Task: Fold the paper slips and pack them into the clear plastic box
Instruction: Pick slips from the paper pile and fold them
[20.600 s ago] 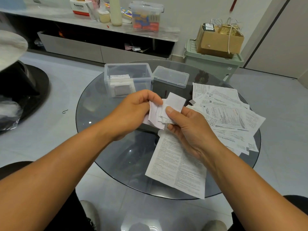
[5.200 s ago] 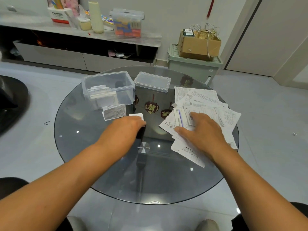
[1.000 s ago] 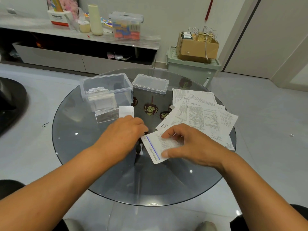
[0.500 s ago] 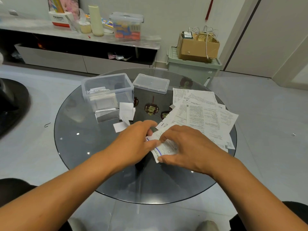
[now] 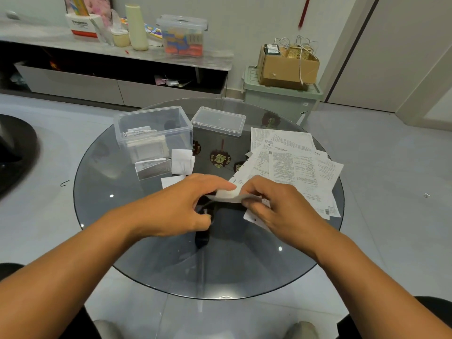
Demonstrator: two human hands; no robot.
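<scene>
Head view, the only one supplied. A round bench (image 5: pixel 146 253) of dark tinted glass, smooth and glossy, carries all the work items.

The left hand (image 5: pixel 178 209) is partly closed, forefinger extended, its tip pinching the left end of a paper slip (image 5: pixel 228 195). The right hand (image 5: pixel 276 206) is curled around the slip's right end, fingers bent over it. The slip hangs between the two hands just above the glass, bowed along a crease in the making; a second white corner protrudes beneath the right hand, and whether it belongs to the same slip cannot be told.

The clear plastic box (image 5: pixel 154 130) stands open at the far left of the bench, rigid and thin-walled, with folded slips stacked upright inside. Its lid (image 5: pixel 218 121) lies flat just beside it to the right. Three folded pieces (image 5: pixel 182 161) lie on the glass in front of the box, not yet packed. A loose pile of printed sheets (image 5: pixel 293 167) fans out at the right, unfolded.

Handling judgement: the paper is thin, light and limp, holds a crease readily and tears easily. It is likely to slide on the glass, so pinching at opposite edges and pressing the fold flat with a fingertip is advisable.
</scene>
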